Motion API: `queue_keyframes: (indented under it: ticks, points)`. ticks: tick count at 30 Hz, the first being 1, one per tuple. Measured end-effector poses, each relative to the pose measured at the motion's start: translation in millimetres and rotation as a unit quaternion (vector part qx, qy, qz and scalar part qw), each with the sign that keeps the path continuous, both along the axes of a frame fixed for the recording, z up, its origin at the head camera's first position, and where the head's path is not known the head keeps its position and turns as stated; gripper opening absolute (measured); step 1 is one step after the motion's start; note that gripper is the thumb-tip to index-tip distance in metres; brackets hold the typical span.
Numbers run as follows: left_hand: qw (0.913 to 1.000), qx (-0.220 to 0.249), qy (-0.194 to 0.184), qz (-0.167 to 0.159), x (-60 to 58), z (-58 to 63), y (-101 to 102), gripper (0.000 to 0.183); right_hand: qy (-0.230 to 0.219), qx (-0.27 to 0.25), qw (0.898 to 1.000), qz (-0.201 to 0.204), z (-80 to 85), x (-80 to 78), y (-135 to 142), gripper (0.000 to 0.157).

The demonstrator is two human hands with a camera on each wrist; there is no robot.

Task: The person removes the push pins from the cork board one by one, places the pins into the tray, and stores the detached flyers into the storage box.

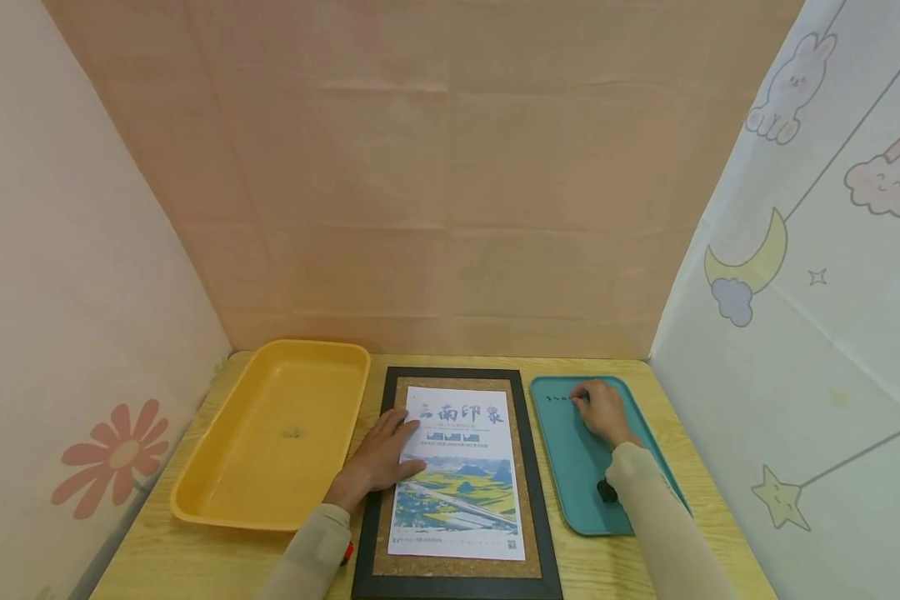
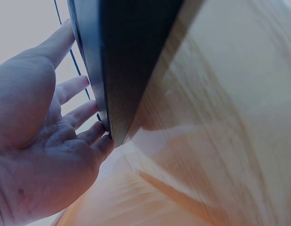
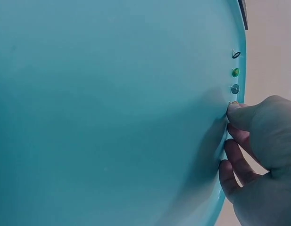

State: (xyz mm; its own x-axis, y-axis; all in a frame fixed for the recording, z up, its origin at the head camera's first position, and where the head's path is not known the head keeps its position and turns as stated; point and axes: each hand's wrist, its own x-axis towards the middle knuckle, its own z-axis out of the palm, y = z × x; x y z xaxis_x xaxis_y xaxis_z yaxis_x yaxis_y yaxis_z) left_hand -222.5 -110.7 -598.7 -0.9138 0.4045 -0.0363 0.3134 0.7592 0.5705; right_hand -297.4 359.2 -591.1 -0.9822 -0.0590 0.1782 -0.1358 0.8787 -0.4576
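Observation:
My left hand (image 1: 381, 454) lies with its fingers spread on a black-framed cork board (image 1: 457, 567), its fingertips at the left edge of a printed poster (image 1: 461, 496). In the left wrist view the fingers (image 2: 81, 113) reach over the board's dark frame (image 2: 121, 70). At the far end of a teal tray (image 1: 581, 467), my right hand (image 1: 603, 412) pinches a small thumbtack (image 3: 235, 102) between thumb and forefinger; the fingertips mostly hide it. Beside it, a grey thumbtack (image 3: 235, 89), a green thumbtack (image 3: 236, 72) and a dark thumbtack (image 3: 236, 55) lie in a row along the tray's rim.
A yellow tray (image 1: 270, 442) stands left of the board on the wooden table (image 1: 596, 567). A small black object (image 1: 606, 490) lies in the teal tray by the right sleeve. Something red (image 1: 348, 552) shows beside the left sleeve. Cloth-like walls enclose the back and both sides.

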Motion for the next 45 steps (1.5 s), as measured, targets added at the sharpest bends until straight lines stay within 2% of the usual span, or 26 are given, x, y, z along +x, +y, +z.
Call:
queue_keyframes:
  ticks: [11,17,27,34,39,45]
  points:
    - [1.0,-0.001,-0.001,-0.002,-0.4,-0.7,0.2,0.08,-0.03,-0.006,1.0,-0.006,2.7,2.7,0.2,0.015]
    - [1.0,-0.001,0.004,-0.001,0.8,-1.2,0.5,0.08,-0.032,-0.011,0.999,0.009,4.6,6.8,1.5,0.024]
    - [0.9999,-0.005,0.011,-0.01,8.0,13.3,1.1,0.08,-0.041,-0.034,0.998,0.025,11.9,18.0,2.7,0.04]
    - [0.9997,-0.004,0.02,-0.015,8.8,14.6,0.7,0.079,-0.024,-0.053,0.998,0.03,20.4,29.9,0.3,0.043]
    - [0.9998,-0.011,0.012,-0.014,10.0,20.7,2.3,0.078,-0.001,-0.046,0.998,0.038,22.1,40.5,-3.9,0.043]
    - [0.9995,-0.029,-0.007,0.003,10.2,24.7,5.4,0.078,0.008,-0.039,0.998,0.041,26.5,53.9,-16.5,0.041]
